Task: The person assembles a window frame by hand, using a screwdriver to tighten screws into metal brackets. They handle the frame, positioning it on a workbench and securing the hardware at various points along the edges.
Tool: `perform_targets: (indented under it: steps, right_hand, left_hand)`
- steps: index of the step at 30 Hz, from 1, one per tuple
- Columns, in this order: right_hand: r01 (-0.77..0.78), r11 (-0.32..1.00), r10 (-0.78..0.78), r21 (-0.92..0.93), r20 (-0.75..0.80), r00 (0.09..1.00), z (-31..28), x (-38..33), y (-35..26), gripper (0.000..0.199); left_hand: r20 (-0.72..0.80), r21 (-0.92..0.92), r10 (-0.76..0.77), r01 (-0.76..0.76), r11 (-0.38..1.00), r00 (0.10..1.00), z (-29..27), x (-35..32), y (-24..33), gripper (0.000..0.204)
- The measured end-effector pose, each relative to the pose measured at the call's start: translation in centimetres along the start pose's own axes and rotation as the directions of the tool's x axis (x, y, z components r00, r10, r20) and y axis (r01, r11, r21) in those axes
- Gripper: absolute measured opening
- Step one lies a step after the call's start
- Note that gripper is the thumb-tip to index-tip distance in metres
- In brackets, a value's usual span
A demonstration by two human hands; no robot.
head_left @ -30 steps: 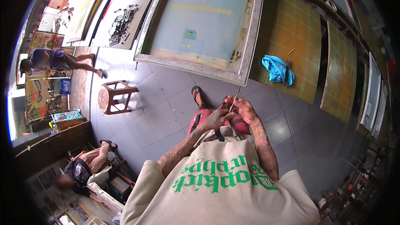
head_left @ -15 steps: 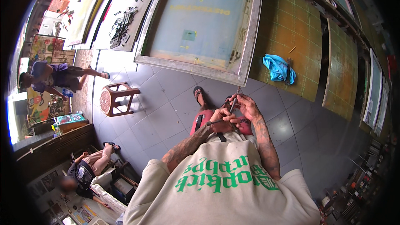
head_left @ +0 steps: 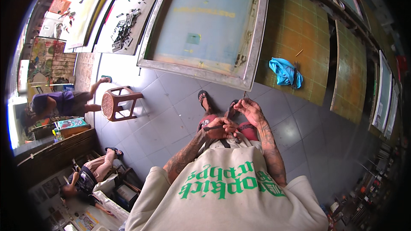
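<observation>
My left hand (head_left: pixel 223 129) is closed in front of my waist, its fingers curled round a slim dark rod-like tool (head_left: pixel 213 127) whose end sticks out to the left. To its right and a little farther forward, my right hand (head_left: pixel 250 110) pinches a thin dark stick (head_left: pixel 244 96) that points away from me, near the corner of the framed screen. The exact kind of both pieces is too small to tell. A gap separates the two hands.
Ahead is a framed printing screen (head_left: pixel 143 63). A blue cloth (head_left: pixel 282 71) lies on the greenish board (head_left: pixel 306 42) at right. Small dark pieces (head_left: pixel 125 30) cover a pale board at left. A brown stool (head_left: pixel 112 104) and two people (head_left: pixel 64 100) (head_left: pixel 100 167) are at left.
My hands, close together before, have moved apart, the left one slightly down and leftward. The person in purple at left has shifted nearer the stool.
</observation>
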State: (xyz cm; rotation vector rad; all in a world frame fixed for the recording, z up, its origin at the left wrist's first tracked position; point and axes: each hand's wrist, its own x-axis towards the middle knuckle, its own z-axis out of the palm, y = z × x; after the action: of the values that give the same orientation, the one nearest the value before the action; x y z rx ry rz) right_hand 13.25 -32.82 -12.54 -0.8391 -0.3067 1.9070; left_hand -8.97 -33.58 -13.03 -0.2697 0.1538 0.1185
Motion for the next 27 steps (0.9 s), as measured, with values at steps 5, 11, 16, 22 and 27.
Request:
perform_targets:
  steps: [5,11,16,22,27]
  right_hand:
    - [-0.006,0.994,-0.003,-0.106,-0.084,0.996,0.2,0.3,0.7,0.015]
    - [-0.112,0.987,0.105,0.113,0.063,0.992,3.2,-0.7,-1.9,0.026]
    - [-0.040,0.998,0.042,-0.041,0.030,0.999,0.2,0.3,0.1,0.030]
    - [-0.089,0.995,0.089,0.052,-0.008,0.996,0.4,-0.1,0.1,0.040]
    - [-0.169,0.928,0.117,0.333,0.172,0.978,0.7,-0.2,1.8,0.051]
  left_hand:
    - [-0.058,0.172,0.168,-0.156,0.973,0.984,-0.8,-1.9,0.4,0.030]
    - [-0.208,0.353,0.316,-0.230,0.907,0.926,2.2,-3.8,0.9,0.028]
    - [-0.499,0.767,0.537,0.058,0.639,0.680,9.7,-3.5,3.2,0.030]
    - [0.014,0.886,0.632,0.284,-0.367,0.775,18.8,3.0,8.6,0.023]
    - [0.398,0.641,0.571,0.228,-0.733,0.718,18.6,19.2,16.9,0.034]
